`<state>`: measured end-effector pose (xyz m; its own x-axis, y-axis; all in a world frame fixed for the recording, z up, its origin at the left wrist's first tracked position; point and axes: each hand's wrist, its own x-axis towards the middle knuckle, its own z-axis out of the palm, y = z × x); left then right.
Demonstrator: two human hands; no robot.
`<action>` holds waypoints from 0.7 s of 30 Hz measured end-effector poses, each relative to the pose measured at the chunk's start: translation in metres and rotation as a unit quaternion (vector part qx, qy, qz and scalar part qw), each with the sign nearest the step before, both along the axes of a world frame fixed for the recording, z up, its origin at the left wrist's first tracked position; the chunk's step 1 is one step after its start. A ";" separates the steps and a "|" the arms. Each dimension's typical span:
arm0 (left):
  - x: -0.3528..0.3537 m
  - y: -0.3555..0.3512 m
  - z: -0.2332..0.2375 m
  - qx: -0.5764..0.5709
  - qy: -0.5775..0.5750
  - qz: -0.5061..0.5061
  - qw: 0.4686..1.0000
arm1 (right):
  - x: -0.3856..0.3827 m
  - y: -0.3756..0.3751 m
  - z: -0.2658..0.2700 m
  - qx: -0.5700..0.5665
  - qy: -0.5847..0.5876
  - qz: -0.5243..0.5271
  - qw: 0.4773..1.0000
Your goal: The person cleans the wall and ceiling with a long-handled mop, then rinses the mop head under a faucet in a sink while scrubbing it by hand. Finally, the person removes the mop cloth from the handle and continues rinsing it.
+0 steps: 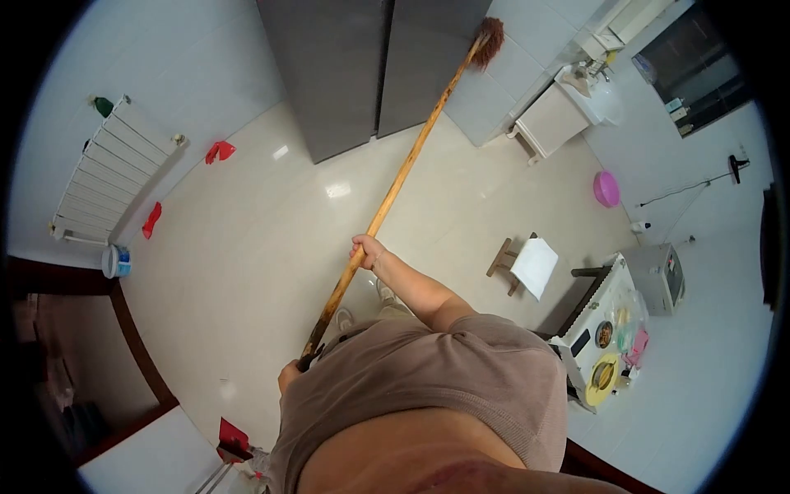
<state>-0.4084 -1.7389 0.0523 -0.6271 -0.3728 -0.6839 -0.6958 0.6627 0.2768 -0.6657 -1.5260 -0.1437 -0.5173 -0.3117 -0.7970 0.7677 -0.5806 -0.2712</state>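
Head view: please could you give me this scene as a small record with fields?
Tool: mop with long wooden handle
Right hand: closed around the handle, below its middle
Left hand: at the handle's near end, grip partly hidden
Mop head: raised beside the tall grey cabinet; wall contact unclear
Right side: stool with white top, pink basin, washbasin

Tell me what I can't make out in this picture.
All in the head view:
- Left hand: its finger grip, hidden largely by the shirt.
- Mop handle: its near end, hidden by that hand and the shirt.
- Bucket: its print, too small to read.
- Doorway: the shapes inside, lost in shadow near the picture's dark edge.
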 end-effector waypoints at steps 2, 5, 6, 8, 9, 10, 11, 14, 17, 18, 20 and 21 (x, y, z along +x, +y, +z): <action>0.003 0.001 0.000 0.017 0.007 -0.011 1.000 | 0.007 0.003 -0.011 0.032 -0.037 0.004 0.999; 0.010 0.000 -0.005 0.022 0.005 -0.020 1.000 | 0.018 0.009 -0.029 0.079 -0.095 0.022 0.992; 0.015 -0.001 -0.008 0.022 0.006 -0.023 0.999 | 0.025 0.012 -0.034 0.082 -0.093 0.023 0.992; 0.024 -0.006 -0.016 0.020 0.008 -0.032 0.999 | 0.042 0.017 -0.032 0.080 -0.131 -0.003 0.988; 0.027 -0.009 -0.021 0.021 0.009 -0.035 0.999 | 0.049 0.021 -0.032 0.088 -0.136 0.004 0.987; 0.032 -0.013 -0.025 0.022 0.011 -0.038 0.999 | 0.056 0.020 -0.031 0.094 -0.135 0.004 0.986; 0.037 -0.015 -0.031 0.022 0.011 -0.045 0.999 | 0.061 0.021 -0.029 0.099 -0.141 -0.005 0.985; 0.052 -0.023 -0.046 0.025 0.013 -0.061 0.998 | 0.070 0.024 -0.014 0.100 -0.142 -0.013 0.985; 0.058 -0.028 -0.061 0.032 0.021 -0.076 0.996 | 0.067 0.022 0.008 0.061 -0.095 -0.027 0.993; 0.058 -0.028 -0.066 0.034 0.023 -0.083 0.996 | 0.063 0.023 0.018 0.064 -0.098 -0.029 0.993; 0.053 -0.027 -0.079 0.041 0.032 -0.092 0.994 | 0.056 0.028 0.035 0.066 -0.029 -0.031 0.997; 0.049 -0.026 -0.087 0.044 0.037 -0.095 0.994 | 0.052 0.031 0.045 0.067 -0.032 -0.035 0.997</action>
